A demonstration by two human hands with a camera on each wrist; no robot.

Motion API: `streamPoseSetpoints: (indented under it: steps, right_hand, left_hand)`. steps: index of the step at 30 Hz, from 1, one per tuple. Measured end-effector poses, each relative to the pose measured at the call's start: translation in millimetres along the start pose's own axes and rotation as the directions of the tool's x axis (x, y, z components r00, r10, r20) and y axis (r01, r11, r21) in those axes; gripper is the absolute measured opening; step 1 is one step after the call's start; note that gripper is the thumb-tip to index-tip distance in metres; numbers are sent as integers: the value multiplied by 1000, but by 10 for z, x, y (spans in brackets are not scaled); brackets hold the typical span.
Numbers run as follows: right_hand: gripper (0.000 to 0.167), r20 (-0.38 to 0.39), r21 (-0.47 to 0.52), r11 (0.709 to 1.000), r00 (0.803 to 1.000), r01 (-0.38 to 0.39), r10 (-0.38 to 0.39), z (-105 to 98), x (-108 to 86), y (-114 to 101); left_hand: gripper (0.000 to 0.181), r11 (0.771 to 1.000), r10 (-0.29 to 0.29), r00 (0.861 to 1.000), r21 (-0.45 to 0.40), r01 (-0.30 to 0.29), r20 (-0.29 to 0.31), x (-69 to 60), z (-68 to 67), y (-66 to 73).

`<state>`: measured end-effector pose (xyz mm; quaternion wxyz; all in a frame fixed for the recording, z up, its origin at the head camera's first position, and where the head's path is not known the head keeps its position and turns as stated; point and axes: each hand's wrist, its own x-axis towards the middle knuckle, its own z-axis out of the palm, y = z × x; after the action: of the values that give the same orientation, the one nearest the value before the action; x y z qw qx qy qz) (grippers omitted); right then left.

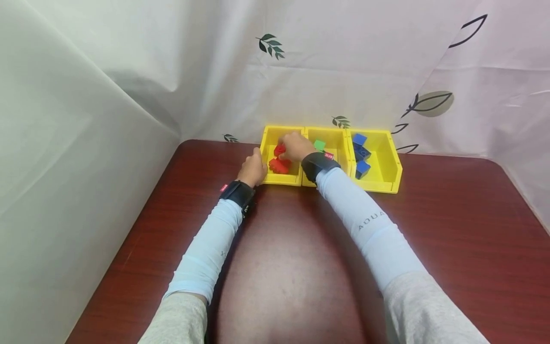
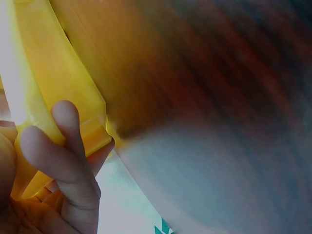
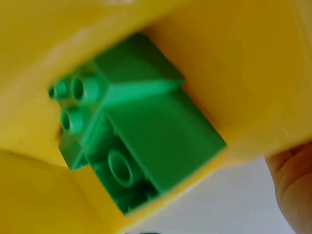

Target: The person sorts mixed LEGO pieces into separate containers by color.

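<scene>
My left hand [image 1: 252, 168] grips the near left corner of the left yellow bin [image 1: 281, 179]; in the left wrist view its fingers [image 2: 73, 161] curl round the yellow wall [image 2: 53, 63]. Inside that bin, my right hand [image 1: 296, 146] reaches down with finger and thumb about a red brick [image 1: 279, 150]; the fingertips are partly hidden. Another red piece [image 1: 279, 166] lies just nearer in the same bin. Below the right wrist, green bricks [image 3: 165, 136] rest in the middle yellow bin [image 3: 243, 73]; the right hand shows only at that view's right edge.
Three yellow bins stand in a row at the table's back edge. Several blue bricks [image 1: 361, 153] lie along the left side of the right bin [image 1: 386, 167]. A white leaf-patterned cloth [image 1: 223, 86] hangs behind the dark red table [image 1: 455, 229].
</scene>
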<state>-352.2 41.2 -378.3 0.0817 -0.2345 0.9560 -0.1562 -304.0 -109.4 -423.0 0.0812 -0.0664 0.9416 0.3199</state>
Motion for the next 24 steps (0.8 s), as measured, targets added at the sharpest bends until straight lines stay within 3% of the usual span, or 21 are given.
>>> streamPoseSetpoints:
  steps: [3, 7, 10, 14, 19, 21, 24]
  right_hand:
    - [37, -13, 14, 998, 998, 66, -66, -90, -118, -24]
    - [32, -59, -12, 982, 981, 187, -187, -213, -504, -45]
    - [33, -103, -64, 962, 957, 266, -272, -289, -942, -7]
    - [36, -149, -118, 950, 940, 290, -306, -340, -1579, 123]
    - [37, -205, -179, 927, 909, 329, -362, -159, -2327, 302]
    - [37, -189, -188, 933, 921, 308, -342, -35, -2630, 370]
    - [37, -110, -158, 969, 972, 190, -209, 128, -3025, 431]
  left_hand:
    - [36, 1000, -9, 1000, -12, 9, 1, -3, -9, -12]
    - [37, 1000, -2, 1000, -2, 2, -8, 0, -8, -17]
    - [38, 1000, 5, 1000, -3, -5, -16, 23, 20, -11]
    - [38, 1000, 7, 1000, -12, -7, -11, 37, 33, -14]
    - [40, 1000, 6, 1000, -13, -7, -19, 15, -40, -38]
    - [41, 1000, 11, 1000, -12, -11, -12, 7, -38, -33]
    - [42, 1000, 19, 1000, -15, -19, -4, 3, -27, -24]
